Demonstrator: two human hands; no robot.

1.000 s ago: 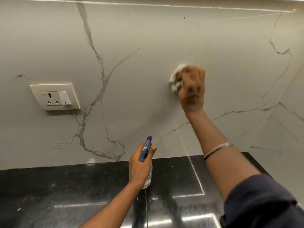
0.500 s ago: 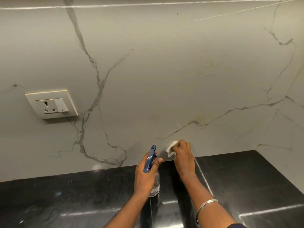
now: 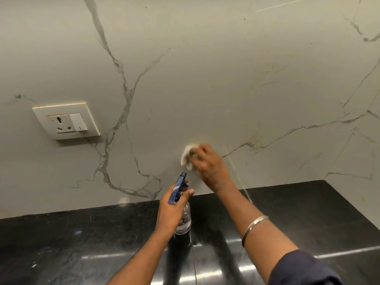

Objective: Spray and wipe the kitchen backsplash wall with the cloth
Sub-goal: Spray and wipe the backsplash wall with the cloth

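The backsplash wall [image 3: 205, 83] is pale grey marble with dark veins. A small white cloth [image 3: 188, 154] is pressed against it low down, gripped by my right hand [image 3: 209, 165], which is motion-blurred. My left hand [image 3: 172, 208] holds a clear spray bottle [image 3: 184, 222] with a blue trigger head [image 3: 177, 187] just below the cloth, over the counter. The nozzle points up toward the wall.
A cream socket and switch plate [image 3: 65, 120] is fixed to the wall at left. A glossy black stone counter [image 3: 82, 243] runs along the bottom. At right the wall turns a corner [image 3: 349, 161]. Faint yellowish smears [image 3: 267, 75] mark the upper right wall.
My right hand swept the cloth from high on the wall down to the counter edge, then back up a little and leftward. The left hand kept the bottle nearly still.
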